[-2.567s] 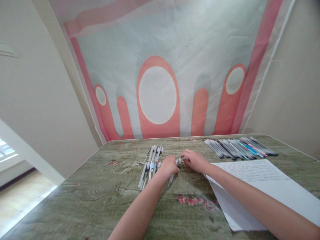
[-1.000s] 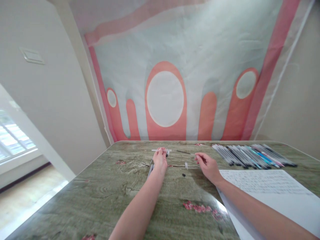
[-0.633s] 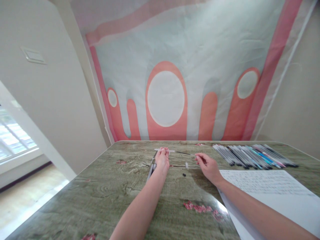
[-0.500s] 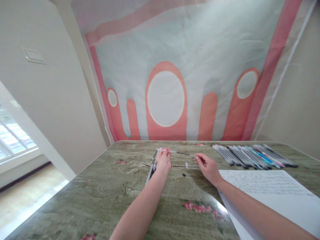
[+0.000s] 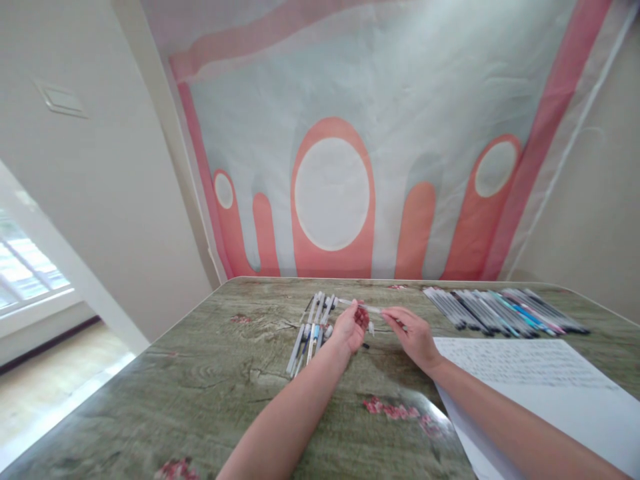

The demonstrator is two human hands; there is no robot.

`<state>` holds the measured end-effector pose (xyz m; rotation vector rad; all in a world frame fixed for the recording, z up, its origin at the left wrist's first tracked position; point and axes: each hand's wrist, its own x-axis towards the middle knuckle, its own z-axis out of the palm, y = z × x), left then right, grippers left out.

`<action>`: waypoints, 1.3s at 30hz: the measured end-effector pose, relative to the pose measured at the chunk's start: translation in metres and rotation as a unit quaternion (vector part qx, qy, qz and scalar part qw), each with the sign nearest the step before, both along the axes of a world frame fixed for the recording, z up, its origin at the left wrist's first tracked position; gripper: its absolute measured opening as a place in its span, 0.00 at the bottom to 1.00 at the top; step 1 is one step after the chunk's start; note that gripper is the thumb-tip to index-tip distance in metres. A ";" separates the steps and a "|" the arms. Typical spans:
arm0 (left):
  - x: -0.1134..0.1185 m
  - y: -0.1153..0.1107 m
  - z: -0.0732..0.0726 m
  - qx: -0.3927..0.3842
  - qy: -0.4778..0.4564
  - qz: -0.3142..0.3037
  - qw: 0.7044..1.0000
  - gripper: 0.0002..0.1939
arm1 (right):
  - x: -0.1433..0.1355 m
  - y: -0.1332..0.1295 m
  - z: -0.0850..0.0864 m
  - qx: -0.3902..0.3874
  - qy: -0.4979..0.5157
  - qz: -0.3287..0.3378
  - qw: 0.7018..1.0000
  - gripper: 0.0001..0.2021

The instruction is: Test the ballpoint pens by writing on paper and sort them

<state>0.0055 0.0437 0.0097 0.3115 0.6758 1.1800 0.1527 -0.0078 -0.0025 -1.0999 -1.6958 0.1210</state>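
My left hand [image 5: 353,327] is closed around a clear pen barrel [image 5: 345,302] held level above the table. My right hand [image 5: 413,333] pinches the right end of the same line, where the thin refill met the barrel a moment ago. The refill's dark length no longer shows between the hands, and its tip is hidden by my right fingers. Below, a small whitish pen part [image 5: 371,329] and a small black piece [image 5: 366,346] lie on the table. Left of my left hand lie several pens and pen parts [image 5: 313,333], partly covered by my wrist.
A row of several pens [image 5: 505,312], mostly clear with dark caps and a few coloured, lies at the back right. In front of it rests a sheet of handwritten paper [image 5: 540,400], partly under my right forearm. The wood-patterned table [image 5: 200,380] meets a patterned wall behind.
My left hand has shifted right, closer to my right hand, with the barrel. The dark refill between them has gone out of sight. More of the pens at left now show.
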 end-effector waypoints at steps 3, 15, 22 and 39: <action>-0.005 0.007 0.000 -0.001 -0.009 0.055 0.998 0.08 | 0.000 0.000 0.000 -0.004 -0.008 -0.008 1.000 0.12; -0.007 0.010 -0.008 0.031 -0.010 0.089 0.995 0.07 | -0.024 -0.008 -0.003 0.001 -0.340 0.150 0.928 0.12; -0.004 0.009 -0.010 0.044 0.013 0.093 0.995 0.06 | -0.018 -0.005 -0.006 -0.005 -0.176 0.094 0.980 0.11; 0.008 -0.001 -0.019 0.085 0.051 0.055 0.994 0.04 | -0.002 0.007 -0.005 -0.011 0.064 -0.003 0.998 0.12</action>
